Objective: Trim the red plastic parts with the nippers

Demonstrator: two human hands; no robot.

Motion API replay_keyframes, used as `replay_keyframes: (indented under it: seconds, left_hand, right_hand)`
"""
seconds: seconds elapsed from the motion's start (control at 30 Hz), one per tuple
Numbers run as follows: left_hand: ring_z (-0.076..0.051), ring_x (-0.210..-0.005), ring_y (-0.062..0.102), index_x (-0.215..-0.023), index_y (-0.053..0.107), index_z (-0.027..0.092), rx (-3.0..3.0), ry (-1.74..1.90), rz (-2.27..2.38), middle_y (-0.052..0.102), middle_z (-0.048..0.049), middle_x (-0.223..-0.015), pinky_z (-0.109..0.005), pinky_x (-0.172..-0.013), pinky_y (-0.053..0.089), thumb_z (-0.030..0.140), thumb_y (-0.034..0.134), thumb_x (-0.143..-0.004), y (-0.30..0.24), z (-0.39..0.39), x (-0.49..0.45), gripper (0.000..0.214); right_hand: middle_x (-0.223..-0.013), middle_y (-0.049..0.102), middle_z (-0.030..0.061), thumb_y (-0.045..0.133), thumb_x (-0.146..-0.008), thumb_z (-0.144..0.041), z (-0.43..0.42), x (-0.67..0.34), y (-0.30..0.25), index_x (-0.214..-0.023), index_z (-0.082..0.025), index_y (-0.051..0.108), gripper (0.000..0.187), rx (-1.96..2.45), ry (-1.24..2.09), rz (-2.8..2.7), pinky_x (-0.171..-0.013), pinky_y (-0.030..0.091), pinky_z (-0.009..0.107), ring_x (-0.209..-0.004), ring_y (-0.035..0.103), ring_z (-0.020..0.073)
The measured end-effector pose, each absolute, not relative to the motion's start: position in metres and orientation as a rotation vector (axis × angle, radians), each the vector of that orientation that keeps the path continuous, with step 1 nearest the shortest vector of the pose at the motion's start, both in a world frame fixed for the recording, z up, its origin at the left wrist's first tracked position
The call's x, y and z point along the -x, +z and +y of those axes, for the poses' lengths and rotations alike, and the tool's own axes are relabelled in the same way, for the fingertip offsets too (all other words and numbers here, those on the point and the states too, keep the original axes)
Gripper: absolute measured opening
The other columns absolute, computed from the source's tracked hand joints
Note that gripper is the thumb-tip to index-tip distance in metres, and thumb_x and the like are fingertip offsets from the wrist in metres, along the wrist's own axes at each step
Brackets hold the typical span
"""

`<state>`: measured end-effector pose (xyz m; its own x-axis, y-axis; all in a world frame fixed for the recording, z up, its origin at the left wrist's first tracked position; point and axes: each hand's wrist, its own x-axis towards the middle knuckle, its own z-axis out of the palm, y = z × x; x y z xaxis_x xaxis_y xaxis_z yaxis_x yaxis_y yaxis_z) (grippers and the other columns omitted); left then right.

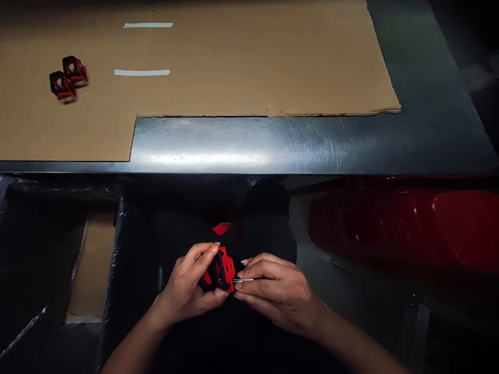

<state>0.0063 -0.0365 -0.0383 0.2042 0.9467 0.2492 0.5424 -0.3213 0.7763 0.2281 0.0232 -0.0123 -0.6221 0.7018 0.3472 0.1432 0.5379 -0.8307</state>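
Observation:
My left hand (191,283) is closed around a red and black bracket-like part (228,269), held in front of my body below the table edge. From the right, my right hand (276,288) pinches a thin silvery metal pin or rod (245,280). Its left end meets the red face of the part near the lower edge; whether it enters a hole I cannot tell. Two similar red and black parts (62,87) sit side by side on the cardboard at the upper left.
A cardboard sheet (265,62) with two white tape strips (148,25) covers much of the metal table (234,145). At the lower left is a dark bin (120,234) with a cardboard piece (89,265). A large glossy red object (460,223) lies to the right.

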Motion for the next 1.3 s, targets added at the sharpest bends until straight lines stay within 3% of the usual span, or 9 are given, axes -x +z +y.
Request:
replay_keyframes:
  seconds: [0.23, 0.37, 0.5, 0.8, 1.3]
  left_hand:
    - [-0.026, -0.104, 0.068, -0.155, 0.029, 0.023, -1.937, 0.994, 1.395, 0.060, -0.0159, -0.123, -0.041, -0.079, 0.065, 0.022, 0.072, -0.080, -0.045, -0.041, -0.007, 0.087]
    - [-0.025, -0.101, 0.069, -0.146, 0.042, 0.026, -1.887, 1.011, 1.406, 0.059, -0.0132, -0.122, -0.039, -0.076, 0.065, 0.021, 0.070, -0.079, -0.045, -0.038, -0.010, 0.073]
    - [-0.029, -0.114, 0.066, -0.140, 0.044, 0.024, -1.753, 1.152, 1.399, 0.060, -0.0144, -0.126, -0.046, -0.087, 0.062, 0.021, 0.072, -0.079, -0.049, -0.040, -0.010, 0.067]
    - [-0.030, -0.124, 0.064, -0.137, 0.040, 0.024, -1.347, 1.303, 1.298, 0.060, -0.0186, -0.135, -0.046, -0.096, 0.058, 0.038, 0.079, -0.081, -0.062, -0.057, -0.009, 0.069]
    - [-0.030, -0.125, 0.064, -0.135, 0.042, 0.024, -1.336, 1.405, 1.287, 0.061, -0.0182, -0.137, -0.045, -0.098, 0.058, 0.029, 0.083, -0.078, -0.061, -0.057, -0.008, 0.071]
  right_hand:
    - [-0.082, 0.075, 0.0022, 0.071, -0.089, -0.015, 0.018, -0.227, -0.016, -0.096, -0.019, 0.076, 0.010, 0.683, 1.106, -2.005, -0.084, 0.065, 0.033, -0.075, 0.071, 0.0141]
    - [-0.079, 0.075, 0.0010, 0.071, -0.088, -0.014, 0.016, -0.222, -0.014, -0.094, -0.020, 0.076, 0.010, 0.738, 1.118, -1.954, -0.082, 0.065, 0.033, -0.071, 0.070, 0.0134]
    - [-0.077, 0.075, 0.0006, 0.072, -0.086, -0.012, 0.017, -0.219, -0.011, -0.094, -0.021, 0.076, 0.013, 0.775, 1.136, -1.889, -0.080, 0.066, 0.033, -0.070, 0.071, 0.0139]
    - [-0.083, 0.073, 0.0046, 0.078, -0.080, -0.012, 0.025, -0.221, -0.007, -0.088, -0.021, 0.075, 0.012, 0.891, 1.109, -1.787, -0.065, 0.063, 0.029, -0.079, 0.072, 0.0186]
    - [-0.091, 0.074, 0.0059, 0.079, -0.079, -0.012, 0.050, -0.223, 0.001, -0.085, -0.021, 0.075, 0.012, 0.914, 1.047, -1.859, -0.072, 0.061, 0.030, -0.084, 0.072, 0.0191]
